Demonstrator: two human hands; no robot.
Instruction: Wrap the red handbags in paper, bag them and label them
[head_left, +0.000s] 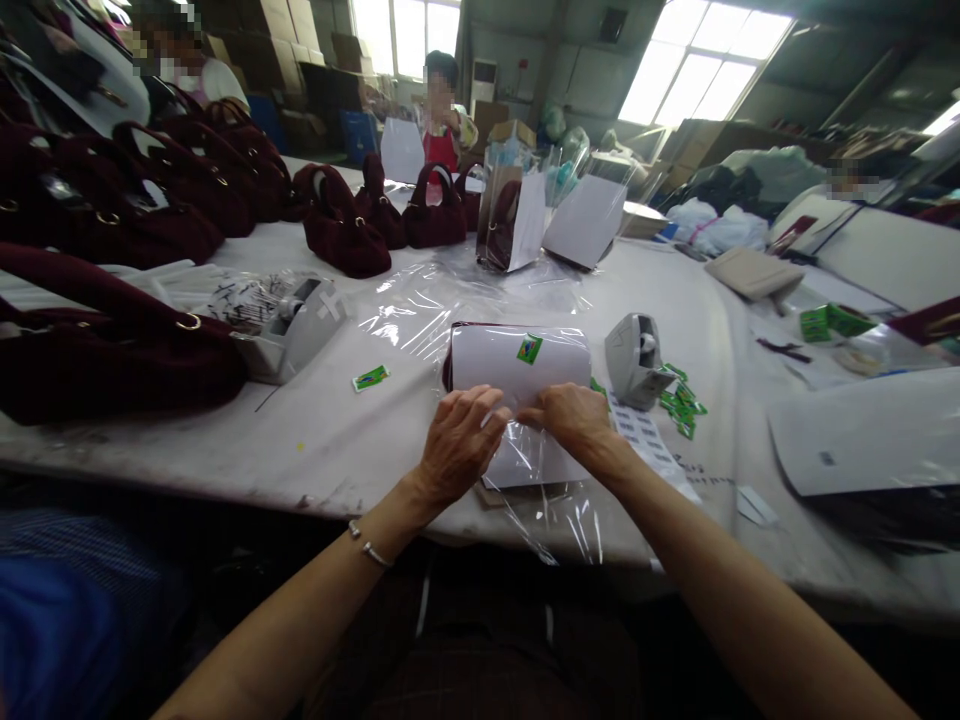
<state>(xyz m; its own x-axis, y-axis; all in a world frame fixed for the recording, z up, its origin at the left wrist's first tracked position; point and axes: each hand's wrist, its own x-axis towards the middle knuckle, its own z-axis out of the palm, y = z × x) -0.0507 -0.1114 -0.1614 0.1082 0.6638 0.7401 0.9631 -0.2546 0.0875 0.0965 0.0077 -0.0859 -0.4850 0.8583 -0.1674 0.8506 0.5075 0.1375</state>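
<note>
In front of me on the table lies a dark red handbag wrapped with a white paper sheet [487, 355] inside a clear plastic bag [577, 525]. A small green packet [529, 348] rests on the sheet. My left hand [465, 435] is closed at the near edge of the wrapped handbag, its fingers curled on the plastic. Close beside it, my right hand [574, 420] pinches the plastic. The bag's loose end spreads toward me over another white sheet [540, 460]. What exactly lies under the fingertips is hidden.
Tape dispensers stand right [637, 360] and left [289, 325]. Green packets [681, 405] lie beside a label sheet [645, 440]; another packet [371, 378] is at left. Dark red handbags [345, 230] fill the left and back, near bagged ones [517, 220]. Co-workers [442, 130] are across the table.
</note>
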